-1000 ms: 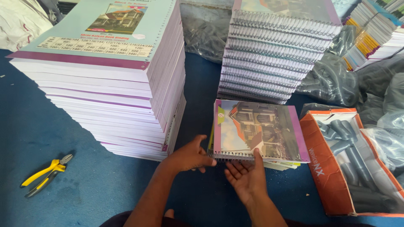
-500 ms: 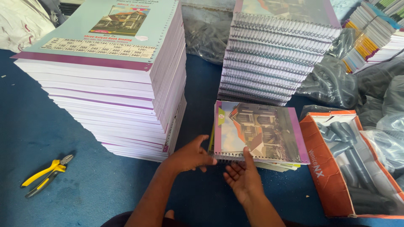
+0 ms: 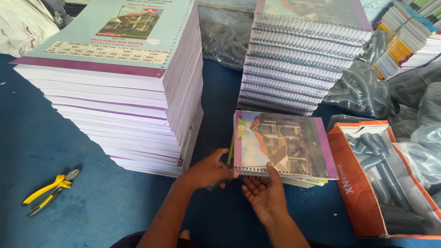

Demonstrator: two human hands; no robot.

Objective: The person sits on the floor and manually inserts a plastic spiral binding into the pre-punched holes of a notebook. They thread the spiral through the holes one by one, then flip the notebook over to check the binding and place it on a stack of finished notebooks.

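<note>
Blue mat carries yellow pliers, tall unbound stack, spiral-bound stack, orange box; left hand and right hand grasp notebook, whose spiral edge the thumbs partly hide.

I'm seeing a notebook with a purple-edged house-photo cover. Yellow-handled pliers lie on a blue floor, beside an orange box.

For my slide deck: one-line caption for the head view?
Both hands grip a spiral-bound notebook between tall book stacks.
</note>
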